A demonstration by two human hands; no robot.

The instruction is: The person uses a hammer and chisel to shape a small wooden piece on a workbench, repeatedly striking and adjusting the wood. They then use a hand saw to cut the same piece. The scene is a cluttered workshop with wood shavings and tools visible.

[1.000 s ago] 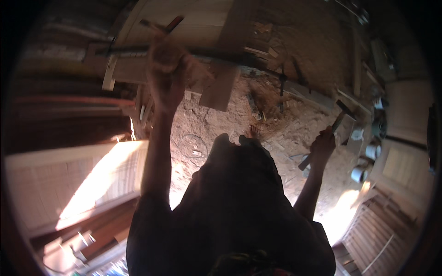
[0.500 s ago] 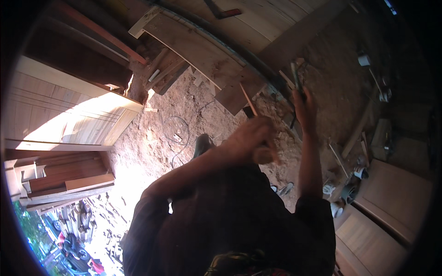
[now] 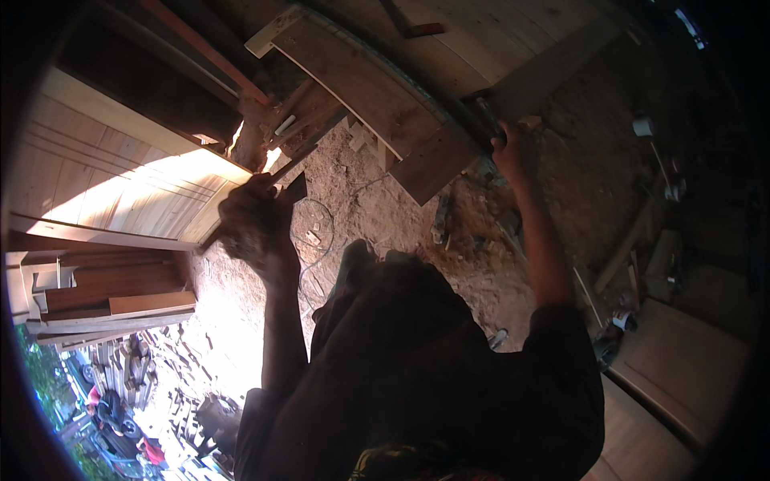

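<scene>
The left hand (image 3: 250, 224) is closing into a fist around a long dark tool handle (image 3: 277, 178) — its far end is pointing up toward the cluttered timber beside the pale door panel (image 3: 120, 180), and the tool's head is too dark to make out. The right hand (image 3: 513, 152) is reaching forward with its fingers curling over the edge of a curved wooden board (image 3: 365, 84) (the thumb side is hidden, so how firmly it grips I cannot tell). The 2 hands are well apart, with sandy ground (image 3: 377, 200) lying between them and a loose wire sitting just beside the left fist
</scene>
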